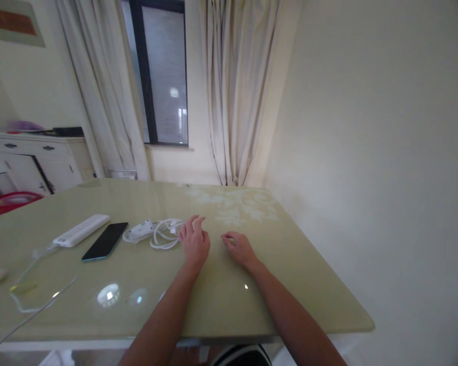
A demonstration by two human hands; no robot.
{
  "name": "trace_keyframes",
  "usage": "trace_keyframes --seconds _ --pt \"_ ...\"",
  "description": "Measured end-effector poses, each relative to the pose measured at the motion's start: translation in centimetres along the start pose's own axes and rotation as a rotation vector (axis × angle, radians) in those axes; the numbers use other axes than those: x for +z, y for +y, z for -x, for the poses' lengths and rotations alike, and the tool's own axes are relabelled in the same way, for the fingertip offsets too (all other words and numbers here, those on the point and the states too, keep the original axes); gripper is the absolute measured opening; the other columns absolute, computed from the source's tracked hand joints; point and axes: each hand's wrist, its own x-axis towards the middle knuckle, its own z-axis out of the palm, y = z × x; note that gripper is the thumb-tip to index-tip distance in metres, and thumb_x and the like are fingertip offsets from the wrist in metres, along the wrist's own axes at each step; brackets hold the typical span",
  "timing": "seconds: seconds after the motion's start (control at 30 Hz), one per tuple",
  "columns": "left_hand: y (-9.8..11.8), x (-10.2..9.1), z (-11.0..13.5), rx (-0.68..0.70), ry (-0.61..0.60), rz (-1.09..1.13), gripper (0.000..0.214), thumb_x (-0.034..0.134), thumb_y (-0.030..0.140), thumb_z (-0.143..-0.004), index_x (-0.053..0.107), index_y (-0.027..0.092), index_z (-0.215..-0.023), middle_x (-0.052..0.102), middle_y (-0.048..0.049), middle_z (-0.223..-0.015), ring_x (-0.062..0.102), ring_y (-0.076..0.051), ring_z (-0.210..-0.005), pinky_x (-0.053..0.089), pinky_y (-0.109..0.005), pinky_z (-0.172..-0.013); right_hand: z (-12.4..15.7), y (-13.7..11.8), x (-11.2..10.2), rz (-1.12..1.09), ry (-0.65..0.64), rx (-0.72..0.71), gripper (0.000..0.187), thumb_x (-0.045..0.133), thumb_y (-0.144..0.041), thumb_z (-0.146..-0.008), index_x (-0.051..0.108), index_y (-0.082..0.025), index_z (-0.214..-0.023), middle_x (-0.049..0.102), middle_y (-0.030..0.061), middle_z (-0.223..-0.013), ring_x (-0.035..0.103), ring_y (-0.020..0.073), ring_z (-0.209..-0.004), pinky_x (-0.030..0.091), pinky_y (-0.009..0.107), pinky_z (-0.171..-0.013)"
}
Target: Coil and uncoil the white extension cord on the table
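Note:
My left hand (194,243) is over the table with its fingers raised and spread apart. Its outer edge overlaps the right end of a coiled white cable (163,239); whether it touches the cable I cannot tell. The coil lies against a small white power strip (142,230). To the right, my right hand (241,249) rests on the tabletop, fingers curled and fingertips drawn together near the thumb, with nothing visible in them. Left of the strip lies a smartphone (105,242) with a dark screen.
A long white power strip or similar device (82,230) lies left of the phone, its white cord (34,316) trailing over the front edge of the glossy table (221,295). A wall (366,178) borders the table's right side. Curtains (234,91) and a white cabinet (61,162) stand behind.

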Motion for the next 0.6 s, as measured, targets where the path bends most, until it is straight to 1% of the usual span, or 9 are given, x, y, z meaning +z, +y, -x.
trace_keyframes --seconds 0.07,0.13,0.2,0.23,0.3,0.4,0.5,0.6 --pt "-0.2 -0.1 -0.2 -0.080 0.049 -0.063 0.052 0.053 0.009 -0.084 0.060 0.020 -0.135 0.046 -0.0166 -0.151 0.040 -0.038 -0.138 0.031 -0.058 -0.113 -0.1 0.1 -0.1 -0.032 0.021 0.006 0.027 0.056 -0.034 -0.098 0.079 -0.024 -0.104 0.079 0.0076 -0.108 0.073 0.0251 -0.102 0.051 0.037 -0.093" --pt "-0.6 -0.1 -0.4 -0.163 0.079 -0.116 0.056 0.056 0.014 -0.085 0.054 0.017 -0.141 0.037 -0.0191 -0.158 0.033 -0.040 -0.143 0.030 -0.061 -0.114 -0.1 0.0 -0.2 -0.042 0.024 0.000 0.027 0.056 -0.035 -0.098 0.079 -0.023 -0.104 0.079 0.0075 -0.108 0.073 0.0252 -0.103 0.052 0.037 -0.094" --pt "-1.2 0.0 -0.5 -0.224 0.084 -0.159 0.057 0.061 0.023 -0.086 0.053 0.016 -0.141 0.033 -0.0208 -0.159 0.029 -0.043 -0.145 0.031 -0.063 -0.113 -0.1 -0.1 -0.2 -0.034 0.007 -0.008 0.027 0.057 -0.035 -0.097 0.079 -0.022 -0.107 0.078 0.0081 -0.110 0.073 0.0256 -0.104 0.051 0.038 -0.096" --pt "-1.6 0.0 -0.6 -0.236 0.073 -0.177 0.055 0.063 0.027 -0.086 0.054 0.016 -0.139 0.032 -0.0209 -0.159 0.028 -0.044 -0.145 0.031 -0.064 -0.112 -0.1 -0.2 -0.2 -0.028 -0.001 -0.011 0.027 0.058 -0.034 -0.096 0.078 -0.022 -0.108 0.078 0.0084 -0.111 0.073 0.0257 -0.105 0.051 0.039 -0.097" --pt "-2.3 -0.1 -0.7 -0.223 0.039 -0.199 0.044 0.064 0.029 -0.086 0.060 0.017 -0.129 0.034 -0.0200 -0.157 0.029 -0.044 -0.145 0.034 -0.063 -0.110 -0.2 -0.2 -0.2 -0.026 0.000 -0.015 0.026 0.059 -0.033 -0.096 0.078 -0.022 -0.109 0.078 0.0087 -0.113 0.072 0.0257 -0.107 0.051 0.039 -0.098" --pt "-3.5 -0.2 -0.9 -0.150 0.020 -0.200 0.028 0.062 0.024 -0.087 0.065 0.017 -0.113 0.041 -0.0205 -0.149 0.037 -0.040 -0.140 0.038 -0.056 -0.109 -0.3 -0.1 -0.3 -0.038 0.035 -0.018 0.026 0.058 -0.033 -0.097 0.078 -0.022 -0.110 0.078 0.0079 -0.114 0.072 0.0244 -0.108 0.051 0.038 -0.099" --pt "-4.3 -0.2 -1.2 -0.100 0.038 -0.209 0.023 0.063 0.023 -0.087 0.065 0.015 -0.108 0.046 -0.0207 -0.140 0.043 -0.036 -0.134 0.040 -0.051 -0.109 -0.4 0.2 -0.4 -0.048 0.064 -0.001 0.027 0.057 -0.033 -0.097 0.078 -0.021 -0.110 0.078 0.0073 -0.113 0.072 0.0228 -0.107 0.052 0.036 -0.098" --pt "-4.6 -0.1 -1.3 -0.080 0.031 -0.222 0.020 0.063 0.023 -0.087 0.066 0.016 -0.106 0.048 -0.0190 -0.137 0.044 -0.036 -0.131 0.041 -0.050 -0.107 -0.5 0.4 -0.4 -0.014 0.039 0.036 0.026 0.059 -0.030 -0.096 0.077 -0.020 -0.111 0.077 0.0083 -0.115 0.072 0.0236 -0.109 0.051 0.037 -0.100"
